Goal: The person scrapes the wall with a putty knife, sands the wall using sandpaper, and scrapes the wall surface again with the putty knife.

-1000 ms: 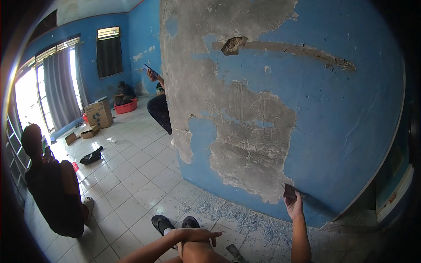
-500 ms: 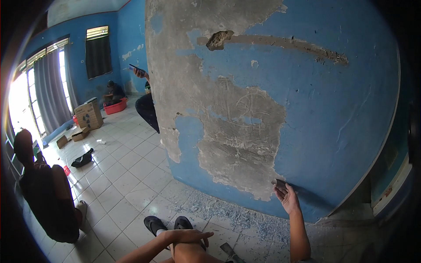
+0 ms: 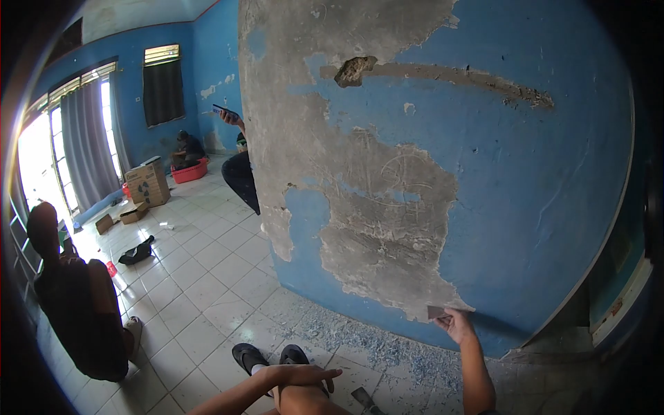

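Note:
My right hand (image 3: 456, 326) grips a flat, dark rectangular scraper (image 3: 436, 312) at the low edge of a bare grey patch (image 3: 387, 228) on the blue wall (image 3: 526, 207). Its blade lies against the wall where the blue paint begins, and any handle is hidden by my fingers. Across my knees rests my left hand (image 3: 308, 375), empty, with its fingers stretched to the right. Below it on the tiles lies a second tool (image 3: 362, 397), like a putty knife with a dark handle, partly cut off by the frame.
Blue paint flakes (image 3: 387, 349) litter the floor along the wall. A person in dark clothes (image 3: 79, 311) stands at left. Another person's hand holds a phone (image 3: 225, 113) beyond the wall edge. Further back are a cardboard box (image 3: 147, 183) and someone seated by a red basket (image 3: 190, 171).
My right hand has moved down with the scraper, which now lies flatter on the wall. A newly bare strip shows beside it. My left hand stays on my knees. The view has shifted slightly.

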### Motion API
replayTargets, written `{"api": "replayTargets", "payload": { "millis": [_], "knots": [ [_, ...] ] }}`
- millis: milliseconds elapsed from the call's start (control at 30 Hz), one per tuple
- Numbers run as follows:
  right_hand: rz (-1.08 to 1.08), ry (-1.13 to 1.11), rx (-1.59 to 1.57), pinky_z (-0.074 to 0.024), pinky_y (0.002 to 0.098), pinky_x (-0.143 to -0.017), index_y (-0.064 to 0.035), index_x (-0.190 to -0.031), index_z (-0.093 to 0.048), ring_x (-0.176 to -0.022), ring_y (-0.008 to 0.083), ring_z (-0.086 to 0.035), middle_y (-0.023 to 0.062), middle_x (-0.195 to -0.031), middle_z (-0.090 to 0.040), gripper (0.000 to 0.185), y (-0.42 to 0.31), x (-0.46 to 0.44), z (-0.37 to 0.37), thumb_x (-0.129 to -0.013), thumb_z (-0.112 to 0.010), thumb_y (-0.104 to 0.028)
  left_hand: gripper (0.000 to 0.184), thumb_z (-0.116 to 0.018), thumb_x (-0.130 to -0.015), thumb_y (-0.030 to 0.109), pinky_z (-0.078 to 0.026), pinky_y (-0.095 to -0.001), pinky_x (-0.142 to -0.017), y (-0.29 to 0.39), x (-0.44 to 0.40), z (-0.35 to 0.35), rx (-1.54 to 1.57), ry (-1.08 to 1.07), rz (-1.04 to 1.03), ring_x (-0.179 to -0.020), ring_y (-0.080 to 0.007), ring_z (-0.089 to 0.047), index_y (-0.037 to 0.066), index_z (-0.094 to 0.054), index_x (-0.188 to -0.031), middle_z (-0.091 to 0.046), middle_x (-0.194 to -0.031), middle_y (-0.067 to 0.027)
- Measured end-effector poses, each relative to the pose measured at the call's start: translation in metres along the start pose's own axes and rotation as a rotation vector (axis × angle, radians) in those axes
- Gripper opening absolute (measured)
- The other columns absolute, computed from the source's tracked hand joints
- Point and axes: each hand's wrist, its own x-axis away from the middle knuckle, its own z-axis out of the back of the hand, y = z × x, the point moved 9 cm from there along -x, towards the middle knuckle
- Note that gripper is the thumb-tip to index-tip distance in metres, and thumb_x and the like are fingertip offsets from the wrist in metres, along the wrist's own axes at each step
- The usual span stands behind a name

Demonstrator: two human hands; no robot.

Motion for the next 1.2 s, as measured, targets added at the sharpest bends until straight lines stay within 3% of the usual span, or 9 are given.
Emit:
{"api": "replayTargets", "payload": {
  "millis": [167,300,467,667,733,867,967,1067,1200],
  "knots": [
    [0.306,0.009,0.095,-0.0614,0.0366,-0.081,-0.0025,-0.103,-0.063,-0.086,0.0202,-0.070,0.0078,-0.098,-0.069,0.012,-0.092,0.054,-0.073,-0.096,-0.058,-0.011,0.084,-0.018,-0.097,0.071,-0.025,-0.0444,-0.116,-0.007,-0.005,-0.004,0.055,-0.074,0.003,-0.131,-0.0330,-0.048,0.008,-0.069,-0.119,-0.058,-0.136,-0.0170],
    [0.186,0.051,0.076,-0.0613,0.0393,-0.083,-0.0006,-0.108,-0.061,-0.095,0.0228,-0.069,0.0111,-0.108,-0.067,0.016,-0.045,0.033,-0.026,-0.097,-0.056,-0.011,0.083,-0.019,-0.097,0.070,-0.028,-0.0438,-0.115,-0.011,-0.009,-0.006,0.104,-0.071,0.024,-0.131,-0.0325,-0.049,0.008,-0.070,-0.118,-0.058,-0.135,-0.0176],
    [-0.024,0.092,0.136,-0.0632,0.0410,-0.080,0.0015,-0.106,-0.058,-0.091,0.0221,-0.067,0.0113,-0.100,-0.065,0.014,0.012,0.009,0.026,-0.095,-0.059,-0.008,0.082,-0.019,-0.098,0.069,-0.029,-0.0417,-0.115,-0.006,-0.009,-0.005,0.084,-0.097,0.017,-0.130,-0.0319,-0.050,0.007,-0.071,-0.116,-0.061,-0.131,-0.0187],
    [0.246,0.024,0.176,-0.0619,0.0353,-0.079,0.0017,-0.106,-0.059,-0.091,0.0202,-0.067,0.0106,-0.101,-0.066,0.016,-0.085,0.048,-0.049,-0.099,-0.056,-0.012,0.082,-0.019,-0.099,0.067,-0.025,-0.0407,-0.117,-0.002,-0.002,-0.006,0.149,-0.079,0.066,-0.129,-0.0317,-0.051,0.007,-0.071,-0.115,-0.061,-0.130,-0.0188],
    [0.300,0.021,0.172,-0.0617,0.0365,-0.081,0.0026,-0.107,-0.058,-0.091,0.0202,-0.067,0.0107,-0.105,-0.065,0.017,-0.082,0.050,-0.047,-0.099,-0.056,-0.012,0.082,-0.019,-0.099,0.067,-0.025,-0.0406,-0.117,-0.004,-0.007,-0.004,0.127,-0.081,0.027,-0.129,-0.0317,-0.051,0.006,-0.071,-0.114,-0.062,-0.129,-0.0187],
    [0.095,0.152,0.166,-0.0622,0.0359,-0.078,-0.0007,-0.107,-0.060,-0.089,0.0203,-0.069,0.0075,-0.100,-0.067,0.015,0.003,0.022,0.021,-0.100,-0.058,-0.014,0.082,-0.019,-0.099,0.067,-0.027,-0.0403,-0.115,0.001,-0.005,-0.002,0.072,-0.052,-0.013,-0.128,-0.0315,-0.052,0.006,-0.071,-0.114,-0.062,-0.128,-0.0179],
    [0.094,0.099,0.215,-0.0625,0.0351,-0.078,-0.0009,-0.107,-0.060,-0.087,0.0192,-0.069,0.0076,-0.100,-0.067,0.016,0.000,0.005,0.035,-0.100,-0.057,-0.015,0.082,-0.018,-0.099,0.067,-0.028,-0.0406,-0.115,0.013,0.005,0.000,0.056,-0.056,0.034,-0.127,-0.0311,-0.052,0.006,-0.071,-0.114,-0.063,-0.127,-0.0175],
    [0.244,0.074,0.195,-0.0623,0.0335,-0.080,-0.0020,-0.106,-0.061,-0.086,0.0172,-0.069,0.0072,-0.099,-0.067,0.017,-0.076,0.039,-0.036,-0.100,-0.057,-0.018,0.082,-0.018,-0.099,0.067,-0.029,-0.0401,-0.114,0.010,0.003,0.000,0.039,-0.034,0.031,-0.126,-0.0309,-0.053,0.006,-0.071,-0.115,-0.064,-0.125,-0.0179],
    [0.370,0.038,0.200,-0.0622,0.0344,-0.081,-0.0039,-0.106,-0.060,-0.089,0.0172,-0.069,0.0063,-0.101,-0.066,0.017,-0.093,0.053,-0.057,-0.101,-0.058,-0.020,0.081,-0.018,-0.100,0.066,-0.029,-0.0395,-0.114,0.007,0.002,0.000,0.026,-0.043,0.043,-0.124,-0.0310,-0.055,0.007,-0.071,-0.117,-0.065,-0.123,-0.0176]
  ]
}}
